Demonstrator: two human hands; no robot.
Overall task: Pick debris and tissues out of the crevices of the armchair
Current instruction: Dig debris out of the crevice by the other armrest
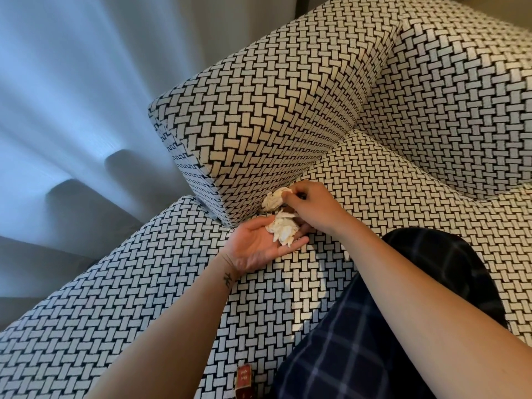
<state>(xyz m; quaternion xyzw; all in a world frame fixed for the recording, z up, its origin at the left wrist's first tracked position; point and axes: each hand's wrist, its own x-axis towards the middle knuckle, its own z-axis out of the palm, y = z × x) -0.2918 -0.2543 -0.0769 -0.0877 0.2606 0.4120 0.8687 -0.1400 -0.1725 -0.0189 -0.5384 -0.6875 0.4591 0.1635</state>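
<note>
Head view: my right hand (313, 205) pinches a crumpled tissue (273, 199) at the crevice where the armrest (273, 110) of the armchair (460, 96) meets the seat (388, 197). Just below, my left hand (257, 244) lies palm up, fingers flat, with torn tissue scraps (283, 230) resting on them.

Navy checked trousers (359, 335), bare forearms (172, 326), a small dark wrist tattoo (228, 279).
</note>
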